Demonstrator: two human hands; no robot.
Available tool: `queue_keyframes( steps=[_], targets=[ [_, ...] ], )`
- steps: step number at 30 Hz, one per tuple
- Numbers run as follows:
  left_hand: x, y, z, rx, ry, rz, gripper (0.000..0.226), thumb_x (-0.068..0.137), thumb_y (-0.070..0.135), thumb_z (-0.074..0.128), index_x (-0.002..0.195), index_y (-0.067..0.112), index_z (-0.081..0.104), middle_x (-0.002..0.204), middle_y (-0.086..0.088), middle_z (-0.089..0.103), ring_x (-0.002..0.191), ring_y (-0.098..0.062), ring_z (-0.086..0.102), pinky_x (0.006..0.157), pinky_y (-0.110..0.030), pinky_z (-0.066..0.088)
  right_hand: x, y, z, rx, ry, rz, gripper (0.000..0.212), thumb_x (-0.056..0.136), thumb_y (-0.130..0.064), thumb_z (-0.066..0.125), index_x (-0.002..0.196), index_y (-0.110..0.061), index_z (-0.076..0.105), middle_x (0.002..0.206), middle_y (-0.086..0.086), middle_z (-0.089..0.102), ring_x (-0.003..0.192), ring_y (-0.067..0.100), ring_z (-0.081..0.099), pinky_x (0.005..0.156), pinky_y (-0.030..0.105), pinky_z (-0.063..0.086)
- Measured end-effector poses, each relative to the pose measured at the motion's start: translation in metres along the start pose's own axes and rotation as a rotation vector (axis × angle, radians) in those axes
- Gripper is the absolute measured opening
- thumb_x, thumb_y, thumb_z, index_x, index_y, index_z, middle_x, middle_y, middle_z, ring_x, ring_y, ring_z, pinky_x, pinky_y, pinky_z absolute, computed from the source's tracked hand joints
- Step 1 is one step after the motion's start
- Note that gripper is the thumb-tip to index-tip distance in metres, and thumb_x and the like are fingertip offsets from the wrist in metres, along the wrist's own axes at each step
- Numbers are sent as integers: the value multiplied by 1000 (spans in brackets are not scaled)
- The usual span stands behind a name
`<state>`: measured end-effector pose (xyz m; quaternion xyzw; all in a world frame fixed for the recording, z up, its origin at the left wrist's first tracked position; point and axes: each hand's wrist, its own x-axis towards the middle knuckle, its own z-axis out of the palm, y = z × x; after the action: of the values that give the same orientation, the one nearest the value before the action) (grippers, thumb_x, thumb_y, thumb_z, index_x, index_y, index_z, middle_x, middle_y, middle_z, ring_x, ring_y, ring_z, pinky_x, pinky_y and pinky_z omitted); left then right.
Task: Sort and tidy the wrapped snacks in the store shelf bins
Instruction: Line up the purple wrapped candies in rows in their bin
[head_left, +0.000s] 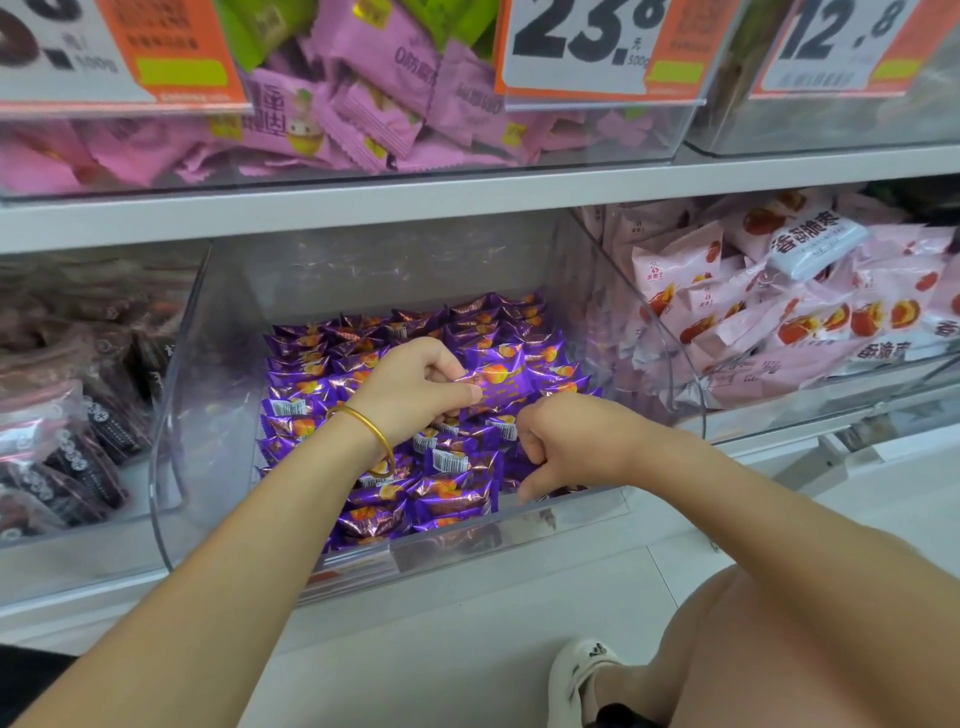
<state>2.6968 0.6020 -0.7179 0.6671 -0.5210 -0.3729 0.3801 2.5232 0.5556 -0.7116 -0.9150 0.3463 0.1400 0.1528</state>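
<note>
A clear plastic bin (171, 447) on the lower shelf holds several purple wrapped snacks (311, 384) laid in rows. My left hand (415, 389), with a gold bangle on the wrist, is inside the bin and pinches one purple snack (501, 379) near the middle. My right hand (566, 441) is curled into a fist over the front right of the bin, fingers down among the packets. Whether it grips a packet is hidden.
Left of it stands a bin of dark wrapped snacks (78, 415); to the right, a bin of pale pink packets (779, 312). The shelf above carries pink packets (363, 119) behind price cards (582, 47). My knee (779, 649) and white shoe (576, 675) are at lower right.
</note>
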Motion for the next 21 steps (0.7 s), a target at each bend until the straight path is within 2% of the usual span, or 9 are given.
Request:
queue_keyframes(
  steps=[2,4,7,9,13,15,17,19,21],
  targets=[
    [0,0,0,-7,10,-3,16,80,10,70,79,11,54,68,-3,60,52,-2,57,48,-11,47,0,2,0,53,17,-9,21,80,-30,70,79,-15,55,70,-6,51,62,10,45,57,29,39],
    [1,1,-1,-14,11,-4,16,81,9,69,78,11,54,67,-4,60,54,-5,57,48,-12,47,-1,4,1,67,68,-34,3,84,-15,62,83,-12,63,79,-4,59,71,12,54,69,33,50],
    [1,1,-2,-48,-18,-17,16,80,7,69,75,11,54,64,-4,60,54,-8,57,49,-14,47,-4,6,-1,102,120,-34,26,88,-5,51,102,-17,70,106,-4,65,95,12,59,86,35,50],
    [0,2,-1,-82,-53,-42,17,80,5,68,75,11,54,63,-4,61,52,-7,58,49,-15,46,-7,9,-2,124,120,-85,32,90,-4,49,108,-21,70,111,-3,65,100,12,59,90,32,48],
    [0,3,3,-117,-75,-69,16,82,4,67,76,10,53,61,-5,60,44,-1,56,45,-13,43,-10,9,-6,39,-134,-184,48,90,3,41,119,-28,64,107,8,52,102,24,51,91,36,42],
    [0,3,4,-115,-74,-74,16,82,5,67,76,10,53,62,-5,60,43,0,55,44,-13,42,-8,6,-8,-53,-243,-183,58,88,6,36,125,-32,58,105,5,39,105,26,45,93,35,41],
    [0,3,4,-108,-75,-81,17,82,6,67,75,11,53,62,-5,61,43,0,55,44,-13,42,-4,0,-10,-141,-320,-172,62,88,4,32,129,-37,54,109,4,36,110,28,41,97,37,40],
    [-1,2,5,-102,-76,-87,17,82,6,67,75,11,53,62,-5,61,43,0,55,44,-13,42,-1,-4,-10,-192,-376,-158,59,90,-1,32,130,-41,51,112,2,37,110,28,42,97,39,41],
    [-1,1,4,-104,-76,-92,17,82,6,67,74,11,52,61,-4,60,43,0,55,45,-14,42,0,-5,-12,-176,-393,-161,45,95,-11,39,128,-37,54,100,-7,38,107,22,46,92,31,42]
  ],
)
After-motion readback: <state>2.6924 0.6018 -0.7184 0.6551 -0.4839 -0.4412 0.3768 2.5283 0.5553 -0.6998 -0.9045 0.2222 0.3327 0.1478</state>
